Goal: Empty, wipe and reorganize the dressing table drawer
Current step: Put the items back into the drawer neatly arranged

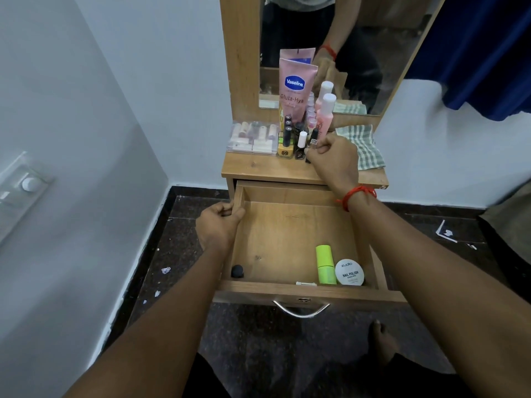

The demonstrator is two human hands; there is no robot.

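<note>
The wooden drawer is pulled open below the dressing table top. Inside it lie a green bottle, a white nail polish remover tub, a small black round item and a small pale flat item against the front wall. My left hand grips the drawer's left wall. My right hand is on the table top, its fingers closed on a small dark bottle among the nail polishes. A checked cloth lies at the right of the top.
On the top stand a pink Vaseline tube, pink bottles, several nail polish bottles and a clear box of lipsticks, in front of a mirror. The dark floor has paper scraps. A blue curtain hangs at right.
</note>
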